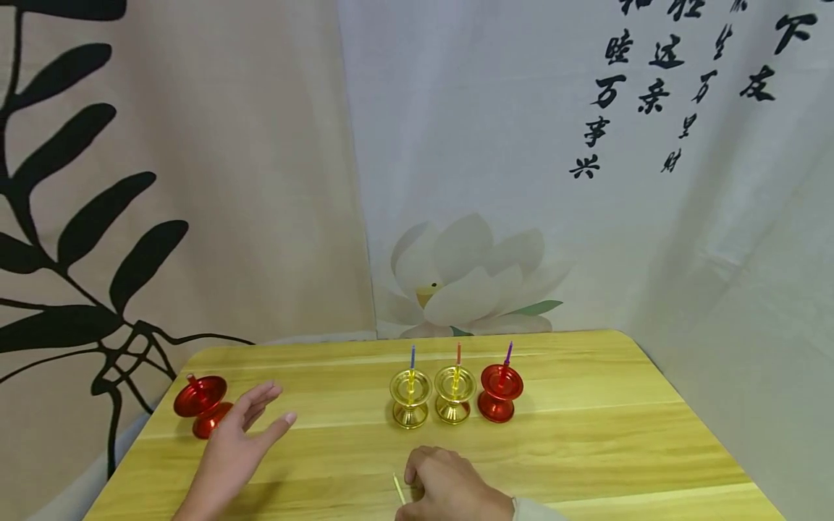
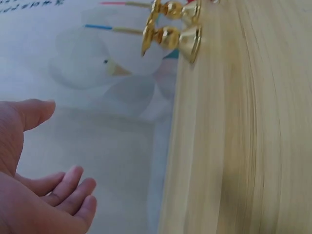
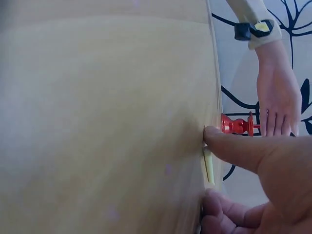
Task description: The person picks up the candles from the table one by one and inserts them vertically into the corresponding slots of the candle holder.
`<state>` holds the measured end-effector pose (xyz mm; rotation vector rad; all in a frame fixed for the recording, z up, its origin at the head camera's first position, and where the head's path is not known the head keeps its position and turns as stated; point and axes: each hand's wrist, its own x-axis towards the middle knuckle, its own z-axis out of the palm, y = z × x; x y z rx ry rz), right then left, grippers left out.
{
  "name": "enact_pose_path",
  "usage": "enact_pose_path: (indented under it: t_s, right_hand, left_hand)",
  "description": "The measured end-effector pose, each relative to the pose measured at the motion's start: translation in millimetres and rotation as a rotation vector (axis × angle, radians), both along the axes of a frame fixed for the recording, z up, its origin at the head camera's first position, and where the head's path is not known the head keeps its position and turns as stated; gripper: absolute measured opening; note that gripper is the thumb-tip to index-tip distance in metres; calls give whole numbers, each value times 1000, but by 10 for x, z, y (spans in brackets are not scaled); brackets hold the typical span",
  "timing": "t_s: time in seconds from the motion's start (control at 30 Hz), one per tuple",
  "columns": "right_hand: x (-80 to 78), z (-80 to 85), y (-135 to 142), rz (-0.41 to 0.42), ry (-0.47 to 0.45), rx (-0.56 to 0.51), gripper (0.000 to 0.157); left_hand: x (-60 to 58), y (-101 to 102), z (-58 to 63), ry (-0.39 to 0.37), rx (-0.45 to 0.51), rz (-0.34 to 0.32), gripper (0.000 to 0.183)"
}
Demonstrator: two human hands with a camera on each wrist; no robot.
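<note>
My left hand hovers with thumb and fingers apart, holding nothing, and overlaps the red candle holder in the head view. In the left wrist view its palm shows with the fingers loosely bent. Low over the front of the table, my right hand has its fingers bent and the thumb apart from them. Beside its fingertips is a thin pale-yellow candle. From the right wrist, this candle shows in the gap between thumb and fingers.
Two gold candle holders and another red one stand in a row at the back of the wooden table. They bear thin blue, red and purple candles. A printed curtain hangs behind the table.
</note>
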<state>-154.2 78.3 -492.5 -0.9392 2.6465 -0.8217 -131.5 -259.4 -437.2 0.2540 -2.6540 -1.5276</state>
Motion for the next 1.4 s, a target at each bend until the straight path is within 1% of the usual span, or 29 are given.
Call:
enact_pose_path:
  t_s: [0.07, 0.13, 0.23, 0.3, 0.4, 0.47, 0.53, 0.6, 0.67, 0.77, 0.87, 0.93, 1.03, 1.17, 1.4]
  right_hand:
    - [-11, 3, 9, 20, -1, -23, 32]
    - [-27, -4, 14, 34, -2, -43, 32]
    - [-46, -13, 19, 55, -2, -68, 33]
    - [-58, -19, 26, 71, 5, -87, 33]
    - [-72, -17, 39, 96, 9, -111, 33]
    - [-82, -17, 50, 106, 11, -120, 32]
    - [-87, -12, 58, 109, 1, -130, 30]
    - [-91, -7, 62, 108, -8, -135, 28]
    - [-93, -3, 62, 110, -5, -141, 27]
    - [-98, -6, 59, 114, 18, -142, 27]
    - [-108, -9, 62, 118, 28, -149, 27]
    - [-125, -12, 60, 118, 29, -154, 27]
    - [-164, -21, 49, 118, 26, -168, 26]
    - [-208, -38, 30, 114, 21, -182, 25]
    - [-273, -40, -12, 89, 2, -190, 25]
  left_hand:
    - [49, -78, 27, 16, 3, 72, 89]
    - [90, -147, 58, 32, 5, 163, 85]
    - [127, -243, 84, 100, -1, 332, 75]
    - [132, -323, 103, 144, -10, 428, 72]
    - [108, -468, 112, 196, -25, 527, 74]
    - [68, -573, 105, 187, -37, 553, 79]
    - [19, -682, 74, 148, -48, 557, 86]
    - [-32, -779, 42, 86, -55, 547, 94]
    - [-83, -868, 4, 22, -46, 511, 104]
    - [-155, -975, -41, -46, -44, 435, 115]
    - [-224, -1053, -88, -73, -47, 368, 120]
    - [-282, -1087, -118, -82, -50, 343, 121]
    - [-392, -1124, -166, -90, -34, 326, 121]
    - [-507, -1168, -215, -98, -16, 318, 117]
    - [-662, -1288, -297, -121, -69, 257, 111]
